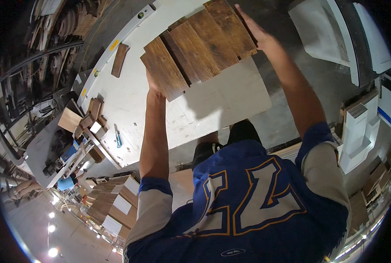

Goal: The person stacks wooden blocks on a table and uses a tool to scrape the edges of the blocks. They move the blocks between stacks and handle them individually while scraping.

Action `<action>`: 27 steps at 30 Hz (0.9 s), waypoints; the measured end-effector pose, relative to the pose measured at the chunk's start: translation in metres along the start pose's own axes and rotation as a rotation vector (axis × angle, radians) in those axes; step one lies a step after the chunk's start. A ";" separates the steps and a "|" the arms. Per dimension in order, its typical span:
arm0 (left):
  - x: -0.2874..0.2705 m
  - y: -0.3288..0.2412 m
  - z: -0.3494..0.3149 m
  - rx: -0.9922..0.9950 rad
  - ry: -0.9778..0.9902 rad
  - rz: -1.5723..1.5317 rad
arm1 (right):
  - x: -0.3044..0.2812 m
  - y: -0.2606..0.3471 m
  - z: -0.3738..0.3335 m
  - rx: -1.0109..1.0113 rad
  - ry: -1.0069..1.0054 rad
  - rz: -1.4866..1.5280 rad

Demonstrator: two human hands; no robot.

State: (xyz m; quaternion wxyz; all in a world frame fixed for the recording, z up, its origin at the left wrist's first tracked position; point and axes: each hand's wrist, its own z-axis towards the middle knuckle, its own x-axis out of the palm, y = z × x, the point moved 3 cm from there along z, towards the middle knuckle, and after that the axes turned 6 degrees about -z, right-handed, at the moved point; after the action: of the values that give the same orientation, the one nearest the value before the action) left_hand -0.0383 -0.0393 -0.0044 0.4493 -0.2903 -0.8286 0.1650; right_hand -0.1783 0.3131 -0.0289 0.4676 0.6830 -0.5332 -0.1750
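A row of several brown wood-grain boards (199, 49) spans the space between my two hands, side by side with uneven ends. My left hand (154, 84) grips the row at its left end, its fingers mostly hidden by the boards. Against the right end presses my right hand (256, 33), fingers stretched along the outer edge. A shadow on the pale worktable (243, 96) suggests the boards are raised above it. To the left lies one short brown wood strip (120, 60), apart from the row.
A long white spirit level (105, 55) lies along the table's left edge. A blue utility knife (118, 136) rests near the front left, by a pile of wood offcuts (92, 115). White panels (357, 131) stand at the right. Another person (66, 183) is in the left background.
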 end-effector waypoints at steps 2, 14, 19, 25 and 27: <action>-0.006 0.001 -0.003 0.001 -0.120 0.033 | -0.008 0.001 -0.001 0.072 -0.063 -0.032; -0.039 0.016 -0.006 -0.046 0.235 -0.137 | 0.002 0.007 -0.013 0.097 0.081 0.238; -0.054 -0.026 0.006 0.026 -0.025 0.437 | -0.015 -0.022 -0.023 -0.044 -0.375 0.360; -0.021 -0.112 0.088 -0.204 -0.112 0.658 | 0.068 -0.113 -0.119 0.003 -1.010 0.884; -0.004 -0.116 0.107 -0.257 0.164 0.842 | 0.144 -0.128 -0.138 0.044 -0.751 0.983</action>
State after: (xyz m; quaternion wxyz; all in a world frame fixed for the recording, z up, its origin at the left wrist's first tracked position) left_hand -0.1652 -0.1336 -0.0027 0.3676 -0.6679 -0.6136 0.2058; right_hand 0.0490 0.2467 -0.0285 0.2597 0.2588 -0.9171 -0.1562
